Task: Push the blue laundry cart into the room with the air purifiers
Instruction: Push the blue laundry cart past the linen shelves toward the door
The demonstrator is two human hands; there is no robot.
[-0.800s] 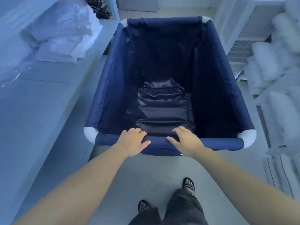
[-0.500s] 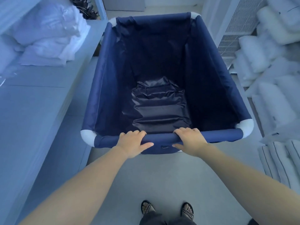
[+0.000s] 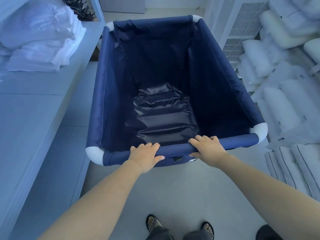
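Linen first, far out beyond my left hand (image 3: 145, 155): white bundled bedding (image 3: 37, 40) heaped on a pale counter (image 3: 31, 118) that runs along that side; I can read no label or writing on any of it. My left hand is curled over the near rail of the blue laundry cart (image 3: 110, 87), fingers (image 3: 149, 146) wrapped over the top of the padded bar and thumb tucked under its front edge; just outside this hand sits the white corner fitting (image 3: 94, 154) of the rail. Ahead of both hands the cart's dark fabric well drops away, its creased liner floor (image 3: 164, 116) bare; a small black buckle (image 3: 177, 158) hangs under the rail between my hands, too small to show any mark. My right hand (image 3: 208, 149) grips the same rail, fingers over, thumb beneath, apart from the left; past it lies the other white corner. Beyond my right hand, a white louvred unit (image 3: 242, 30) stands against the cart's far side, then stacked white pillows (image 3: 280, 84), with folded striped pads (image 3: 294, 167) nearer; no brand is legible there. Below my arms, two sandalled feet (image 3: 153, 222) stand on the grey floor (image 3: 173, 187).
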